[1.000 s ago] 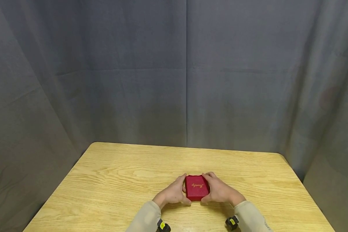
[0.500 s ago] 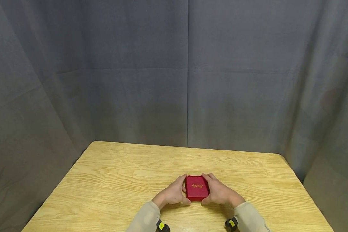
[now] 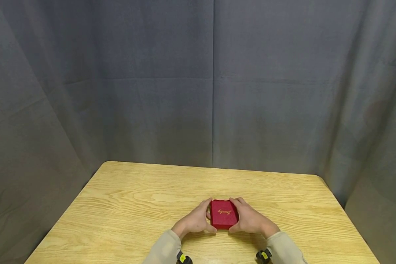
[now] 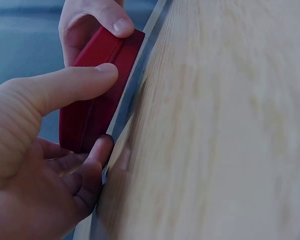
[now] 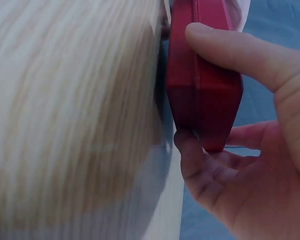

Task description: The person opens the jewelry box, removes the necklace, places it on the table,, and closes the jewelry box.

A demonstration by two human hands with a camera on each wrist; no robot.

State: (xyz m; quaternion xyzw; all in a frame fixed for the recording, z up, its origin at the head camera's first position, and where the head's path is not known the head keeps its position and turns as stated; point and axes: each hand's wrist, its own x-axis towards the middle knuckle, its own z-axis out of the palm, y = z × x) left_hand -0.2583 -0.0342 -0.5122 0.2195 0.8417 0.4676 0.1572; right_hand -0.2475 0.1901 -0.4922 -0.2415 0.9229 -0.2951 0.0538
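Observation:
A small red jewelry box (image 3: pixel 224 213) with gold lettering on its lid is in the head view, low and near the middle of the table. The lid looks closed, and a seam runs along the side. My left hand (image 3: pixel 195 219) grips its left side, thumb at the near face and fingers toward the far corner. From the right, my right hand (image 3: pixel 249 217) holds it the same way. In the left wrist view the left thumb (image 4: pixel 85 85) presses the box's red side. A right finger (image 5: pixel 190 150) touches the lower edge in the right wrist view. Whether the box rests on the tabletop, I cannot tell.
The light wooden table (image 3: pixel 135 190) spreads around the hands, with rounded far corners. Grey curtains (image 3: pixel 158 110) hang behind it and at both sides. Black wrist devices with yellow marks, such as the left one (image 3: pixel 184 258), sit below the sleeves.
Both hands keep their hold on the jewelry box, which stays in nearly the same place. Only a very slight shift of the view shows.

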